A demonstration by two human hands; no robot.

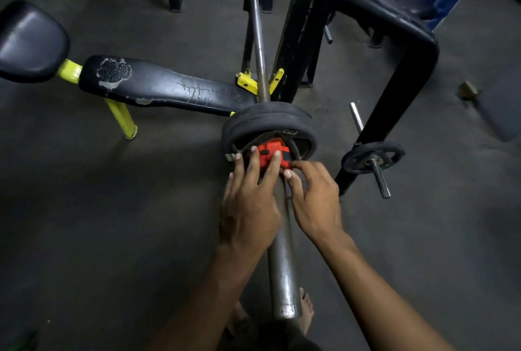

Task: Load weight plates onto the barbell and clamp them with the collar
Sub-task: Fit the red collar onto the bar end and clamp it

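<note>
Both hands (pixel 248 204) (pixel 318 201) grip the red collar (pixel 272 153) (against the plates (pixel 267 122)).

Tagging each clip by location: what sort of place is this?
Most likely a gym's free-weight area: a barbell loaded with weight plates, a worn padded bench on yellow legs, and a plate storage rack holding a smaller plate.

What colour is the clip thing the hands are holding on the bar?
The collar is bright red-orange with black parts, seen in the head view.

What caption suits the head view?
Both hands, left and right, fit the red collar against the plates.
</note>
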